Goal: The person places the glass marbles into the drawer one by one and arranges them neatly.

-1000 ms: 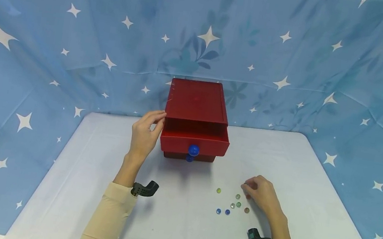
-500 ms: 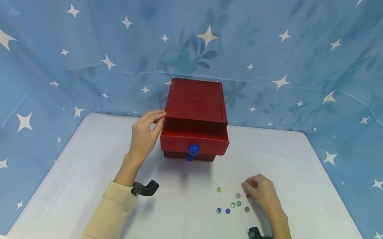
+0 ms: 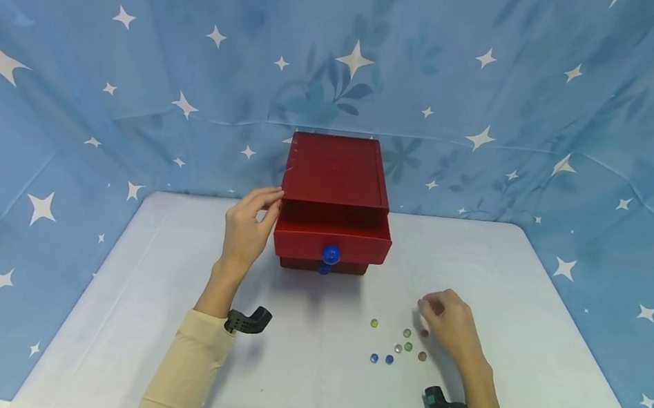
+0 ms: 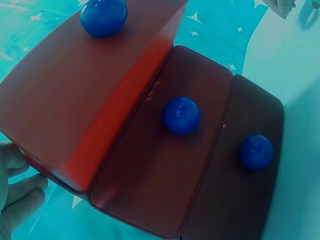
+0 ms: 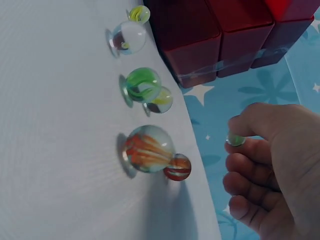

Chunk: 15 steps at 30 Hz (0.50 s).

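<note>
A red drawer cabinet (image 3: pixel 335 167) stands at the back, its top drawer (image 3: pixel 352 248) pulled out by its blue knob's side. My left hand (image 3: pixel 249 224) touches the cabinet's left side near that drawer, fingers fairly straight. Over the table at front right, my right hand (image 3: pixel 451 319) pinches a small greenish glass marble (image 5: pixel 236 139) between thumb and index finger, the other fingers curled. Just below that hand lie a reddish marble (image 3: pixel 424 333) and an orange-streaked marble (image 5: pixel 149 149). The drawer's inside is mostly in shadow.
Several more marbles lie on the white table, among them a yellow-green marble (image 3: pixel 374 323), a green marble (image 5: pixel 142 84) and two blue marbles (image 3: pixel 389 359). Two lower drawers with blue knobs (image 4: pixel 181 116) are closed. A blue star-patterned cloth (image 3: pixel 199 40) hangs behind.
My right hand has risen slightly and moved a little away from the marbles, uncovering the reddish one beneath its fingers. The left hand stays at the cabinet.
</note>
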Available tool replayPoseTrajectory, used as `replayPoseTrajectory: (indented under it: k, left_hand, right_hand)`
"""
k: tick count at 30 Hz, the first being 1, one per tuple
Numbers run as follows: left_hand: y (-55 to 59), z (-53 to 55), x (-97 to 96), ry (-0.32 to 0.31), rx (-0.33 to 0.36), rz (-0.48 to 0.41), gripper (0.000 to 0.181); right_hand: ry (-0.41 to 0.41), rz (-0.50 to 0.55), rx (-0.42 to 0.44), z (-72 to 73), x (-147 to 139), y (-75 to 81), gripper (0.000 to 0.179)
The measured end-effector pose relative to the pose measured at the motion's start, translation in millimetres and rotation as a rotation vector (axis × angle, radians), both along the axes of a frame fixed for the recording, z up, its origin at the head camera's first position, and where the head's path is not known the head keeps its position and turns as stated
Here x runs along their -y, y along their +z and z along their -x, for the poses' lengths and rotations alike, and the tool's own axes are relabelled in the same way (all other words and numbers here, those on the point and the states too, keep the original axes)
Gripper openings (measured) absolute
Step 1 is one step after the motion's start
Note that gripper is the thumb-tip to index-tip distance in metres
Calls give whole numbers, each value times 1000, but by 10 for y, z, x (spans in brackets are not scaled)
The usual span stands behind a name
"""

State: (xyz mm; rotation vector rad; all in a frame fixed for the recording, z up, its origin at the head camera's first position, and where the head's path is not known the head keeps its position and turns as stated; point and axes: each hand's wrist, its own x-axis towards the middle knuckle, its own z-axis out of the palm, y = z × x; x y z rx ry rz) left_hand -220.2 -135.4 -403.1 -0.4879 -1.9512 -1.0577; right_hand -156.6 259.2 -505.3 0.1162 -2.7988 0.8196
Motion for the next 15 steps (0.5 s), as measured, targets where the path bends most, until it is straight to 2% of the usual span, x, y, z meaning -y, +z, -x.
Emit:
replayPoseTrajectory:
  k: [9,15]
  left_hand:
    - [-5,6,2,-4,-8,-7,18]
    - [-14,8,0,-4,-5,-11,19]
  right_hand:
    - [1,-4,-137,6,54,86,18]
    - [1,10,-195,-1,118,213,19]
